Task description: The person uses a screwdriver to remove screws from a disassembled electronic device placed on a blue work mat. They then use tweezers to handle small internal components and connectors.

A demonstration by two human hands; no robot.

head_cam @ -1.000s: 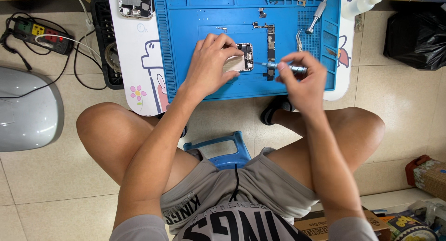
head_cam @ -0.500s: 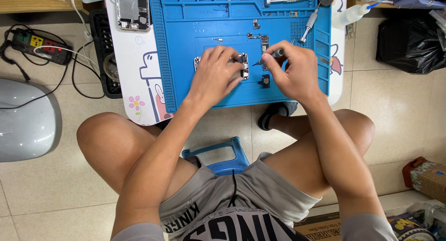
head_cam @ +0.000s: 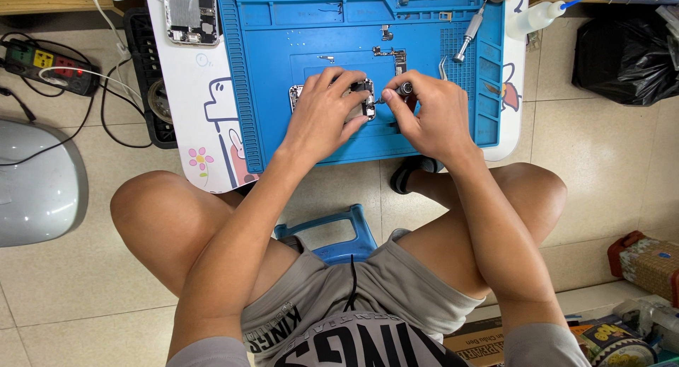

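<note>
Head view, looking straight down. Left hand lying flat over small phone chassis near front-middle of blue work mat, fingers spread and pressing it down, only its right end and a bit of its left end showing. Right hand curling around small screwdriver, pinching it between thumb and fingertips, tip touching right end of chassis. Both hands sitting just beside each other, near front edge of mat.

Second screwdriver lying tilted toward right rear of mat, beside gridded tray section. Loose metal brackets resting just behind hands. Opened phone body lying on white tabletop at left rear corner, off mat. Cartoon rabbit print and small flower sticker showing on tabletop along left front edge. White squeeze bottle with blue tip lying past right rear corner.

Black power strip with coloured sockets sitting on floor far left, cables trailing. Black plastic bag on floor far right. Blue stool between knees. Patterned packages, red, green and yellow, stacking at lower right; print too small to tell.
</note>
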